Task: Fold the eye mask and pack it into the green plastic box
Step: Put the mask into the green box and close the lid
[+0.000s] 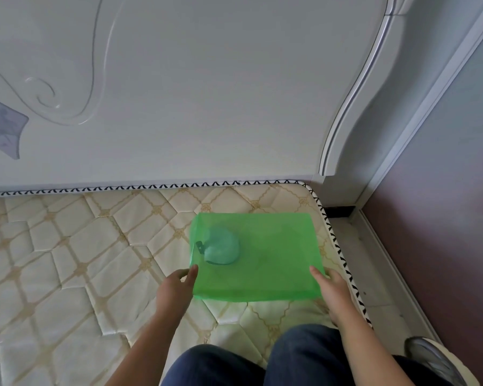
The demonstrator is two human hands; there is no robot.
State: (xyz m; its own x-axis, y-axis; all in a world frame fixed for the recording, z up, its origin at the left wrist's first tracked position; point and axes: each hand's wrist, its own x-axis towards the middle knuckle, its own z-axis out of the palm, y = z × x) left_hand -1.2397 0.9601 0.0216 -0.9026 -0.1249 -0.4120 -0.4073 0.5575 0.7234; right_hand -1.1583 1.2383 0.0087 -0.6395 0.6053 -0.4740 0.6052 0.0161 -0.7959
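A translucent green plastic box [265,263] lies flat on the mattress near its right edge. Through the box, in its left part, shows the folded light-blue eye mask [222,249] with a dark strap end. My left hand [176,288] is at the box's front left corner, its straight fingertips touching the side. At the front right corner my right hand [333,291] holds the box, with the thumb lying on top and the other fingers hidden behind the box's side.
The quilted cream mattress [67,260] stretches to the left. A white headboard [207,107] stands behind it, and the mattress edge drops off just right of the box. My knees in dark trousers [262,360] are at the front, and a shoe [435,360] is on the floor to the right.
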